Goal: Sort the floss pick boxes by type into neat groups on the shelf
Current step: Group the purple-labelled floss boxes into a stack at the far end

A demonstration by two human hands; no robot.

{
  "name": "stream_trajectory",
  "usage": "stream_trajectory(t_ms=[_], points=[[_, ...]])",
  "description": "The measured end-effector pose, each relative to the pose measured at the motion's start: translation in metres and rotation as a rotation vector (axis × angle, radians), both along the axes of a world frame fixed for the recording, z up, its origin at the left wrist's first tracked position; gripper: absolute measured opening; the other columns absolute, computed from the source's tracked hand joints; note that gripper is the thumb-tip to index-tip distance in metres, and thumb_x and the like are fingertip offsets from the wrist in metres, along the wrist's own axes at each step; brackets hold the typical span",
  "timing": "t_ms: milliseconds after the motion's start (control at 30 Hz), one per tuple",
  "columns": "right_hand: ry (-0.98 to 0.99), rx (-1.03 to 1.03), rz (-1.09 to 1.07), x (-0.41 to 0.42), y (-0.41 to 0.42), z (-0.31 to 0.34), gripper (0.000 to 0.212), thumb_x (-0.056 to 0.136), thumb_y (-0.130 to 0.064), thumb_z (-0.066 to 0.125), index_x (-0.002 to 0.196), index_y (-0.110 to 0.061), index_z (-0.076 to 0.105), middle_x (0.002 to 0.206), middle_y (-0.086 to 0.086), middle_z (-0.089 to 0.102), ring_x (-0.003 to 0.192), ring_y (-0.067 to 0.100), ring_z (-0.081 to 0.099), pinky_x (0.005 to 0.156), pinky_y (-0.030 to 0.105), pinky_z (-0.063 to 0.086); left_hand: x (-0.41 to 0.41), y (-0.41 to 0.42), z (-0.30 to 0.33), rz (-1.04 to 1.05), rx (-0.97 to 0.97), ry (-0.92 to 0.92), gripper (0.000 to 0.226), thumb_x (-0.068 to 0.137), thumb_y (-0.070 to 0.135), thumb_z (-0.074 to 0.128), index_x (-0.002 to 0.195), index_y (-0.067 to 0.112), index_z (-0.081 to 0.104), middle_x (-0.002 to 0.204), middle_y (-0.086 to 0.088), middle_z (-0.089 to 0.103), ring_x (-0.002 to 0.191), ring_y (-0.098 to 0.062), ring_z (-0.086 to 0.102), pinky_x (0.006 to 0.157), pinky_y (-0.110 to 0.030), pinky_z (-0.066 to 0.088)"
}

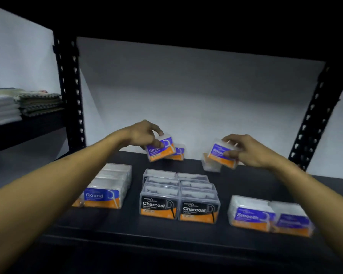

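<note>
Left hand (142, 133) grips 1 Smooth box (160, 149), right hand (246, 150) grips another (222, 155), both far on shelf (236, 180). Smooth group (269, 216) lies near-right; right hand is nearer.

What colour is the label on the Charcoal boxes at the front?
Black with an orange band along the bottom, on the Charcoal boxes; the head view shows it.
</note>
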State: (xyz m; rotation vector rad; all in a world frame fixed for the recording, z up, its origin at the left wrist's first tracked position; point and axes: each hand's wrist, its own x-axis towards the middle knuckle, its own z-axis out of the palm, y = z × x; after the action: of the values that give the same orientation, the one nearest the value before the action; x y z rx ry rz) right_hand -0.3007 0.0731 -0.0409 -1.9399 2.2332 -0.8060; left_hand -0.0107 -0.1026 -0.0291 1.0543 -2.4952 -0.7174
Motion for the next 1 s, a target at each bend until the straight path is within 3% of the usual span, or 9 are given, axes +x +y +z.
stream_trajectory(t_ms=[100, 233, 333, 400, 600, 800, 900, 1000], points=[[-0.118, -0.089, -0.100, -0.029, 0.054, -0.002, 0.043, 0.090, -0.011, 0.072, 0.132, -0.010, 0.062, 0.119, 0.007, 0.066, 0.106, 0.023, 0.062, 0.089, 0.029, 0.044, -0.024, 0.031, 0.011, -0.083, -0.010, -0.020, 0.040, 0.083, 0.021, 0.078, 0.120, 0.018, 0.064, 0.097, -0.010, 0.071, 0.083, -0.020, 0.071, 0.069, -0.029, 0.059], [-0.290, -0.255, -0.255, -0.074, 0.121, -0.022, 0.046, 0.088, -0.011, 0.074, 0.133, -0.013, 0.063, 0.125, 0.001, 0.066, 0.115, 0.019, 0.062, 0.105, 0.032, 0.044, -0.071, 0.071, 0.022, -0.170, -0.096, -0.034, 0.042, 0.081, 0.027, 0.079, 0.121, 0.022, 0.065, 0.110, -0.004, 0.069, 0.098, -0.022, 0.068, 0.079, -0.030, 0.056], [-0.320, -0.323, -0.374, -0.102, 0.165, -0.040, 0.044, 0.090, -0.010, 0.072, 0.134, -0.010, 0.064, 0.127, 0.007, 0.065, 0.112, 0.023, 0.063, 0.095, 0.029, 0.044, -0.109, 0.099, 0.020, -0.236, -0.099, -0.013, 0.044, 0.081, 0.026, 0.079, 0.123, 0.022, 0.064, 0.108, -0.002, 0.069, 0.098, -0.019, 0.068, 0.071, -0.021, 0.050], [-0.330, -0.310, -0.404, -0.114, 0.182, -0.056, 0.043, 0.090, -0.008, 0.072, 0.133, -0.007, 0.064, 0.126, 0.011, 0.065, 0.109, 0.032, 0.065, 0.091, 0.029, 0.044, -0.130, 0.112, 0.012, -0.274, -0.104, -0.050, 0.045, 0.081, 0.024, 0.079, 0.124, 0.021, 0.063, 0.107, -0.002, 0.069, 0.096, -0.020, 0.068, 0.074, -0.024, 0.052], [-0.349, -0.174, -0.364, -0.130, 0.180, -0.094, 0.046, 0.088, -0.016, 0.075, 0.133, -0.017, 0.064, 0.122, 0.008, 0.064, 0.112, 0.027, 0.062, 0.101, 0.035, 0.046, -0.170, 0.130, -0.018, -0.315, -0.077, -0.231, 0.048, 0.084, 0.021, 0.076, 0.129, 0.018, 0.059, 0.114, -0.006, 0.069, 0.098, -0.022, 0.069, 0.090, -0.039, 0.058], [-0.366, -0.316, -0.373, -0.130, 0.170, -0.120, 0.046, 0.092, -0.019, 0.071, 0.137, -0.020, 0.062, 0.117, 0.009, 0.058, 0.108, 0.023, 0.060, 0.089, 0.026, 0.043, -0.185, 0.134, -0.039, -0.351, -0.068, -0.384, 0.042, 0.087, 0.022, 0.073, 0.126, 0.016, 0.058, 0.113, -0.001, 0.068, 0.091, -0.013, 0.066, 0.082, -0.026, 0.054], [-0.348, -0.348, -0.374, -0.133, 0.166, -0.125, 0.045, 0.093, -0.019, 0.069, 0.137, -0.019, 0.061, 0.120, 0.010, 0.057, 0.109, 0.022, 0.059, 0.089, 0.025, 0.041, -0.185, 0.142, -0.044, -0.355, -0.050, -0.459, 0.045, 0.095, 0.039, 0.061, 0.134, 0.017, 0.053, 0.124, -0.001, 0.066, 0.105, -0.015, 0.065, 0.095, -0.032, 0.051], [-0.324, -0.325, -0.365, -0.135, 0.168, -0.125, 0.046, 0.094, -0.023, 0.068, 0.139, -0.021, 0.059, 0.122, 0.008, 0.055, 0.111, 0.020, 0.057, 0.085, 0.023, 0.042, -0.183, 0.152, -0.044, -0.306, 0.010, -0.447, 0.061, 0.099, 0.060, 0.031, 0.145, 0.022, 0.045, 0.139, 0.001, 0.057, 0.125, -0.018, 0.055, 0.113, -0.037, 0.037]])
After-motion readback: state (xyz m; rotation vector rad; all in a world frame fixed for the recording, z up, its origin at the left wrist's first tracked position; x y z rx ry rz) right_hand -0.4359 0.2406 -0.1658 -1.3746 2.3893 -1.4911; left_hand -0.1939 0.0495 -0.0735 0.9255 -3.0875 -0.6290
